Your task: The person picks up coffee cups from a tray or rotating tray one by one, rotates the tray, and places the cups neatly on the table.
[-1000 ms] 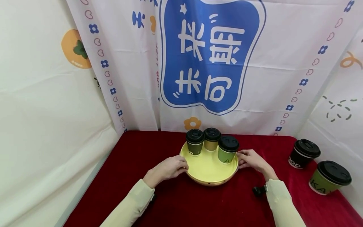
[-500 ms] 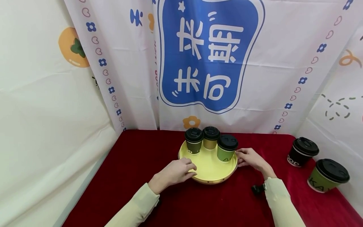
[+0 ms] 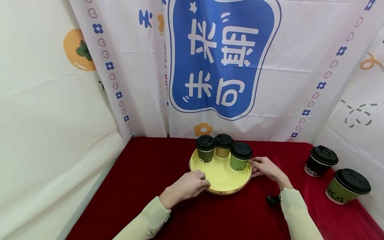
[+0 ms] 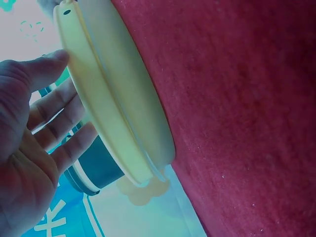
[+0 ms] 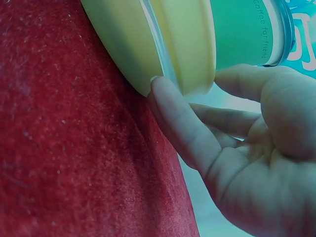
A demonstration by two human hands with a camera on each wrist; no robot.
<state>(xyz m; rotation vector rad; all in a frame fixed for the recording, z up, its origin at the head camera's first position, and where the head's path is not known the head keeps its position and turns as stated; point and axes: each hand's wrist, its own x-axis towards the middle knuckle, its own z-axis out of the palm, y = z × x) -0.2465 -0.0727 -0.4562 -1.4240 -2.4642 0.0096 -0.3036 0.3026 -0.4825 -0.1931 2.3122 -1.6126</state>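
Observation:
A round yellow tray (image 3: 222, 180) with a raised rim sits on the red cloth. Three lidded paper coffee cups stand upright in its back half: a dark olive cup (image 3: 205, 155), a tan cup (image 3: 222, 152) and a light green cup (image 3: 239, 164). At the front-left edge, my left hand (image 3: 189, 187) pinches the rim, thumb (image 4: 52, 66) outside and fingers reaching over the inner side. My right hand (image 3: 267, 168) grips the right edge beside the light green cup, one finger (image 5: 180, 121) low against the tray's side and the thumb up by the rim.
Two more lidded cups stand at the right on the red cloth (image 3: 144, 190): a black cup (image 3: 319, 163) and a larger green cup (image 3: 343, 190). A printed white curtain (image 3: 144, 83) hangs behind the table, with white sheeting (image 3: 54, 133) at the left.
My left hand has let go of the tray's left edge, moved right and toward me, and taken the rim at the front left. The right hand and the cups have stayed in place.

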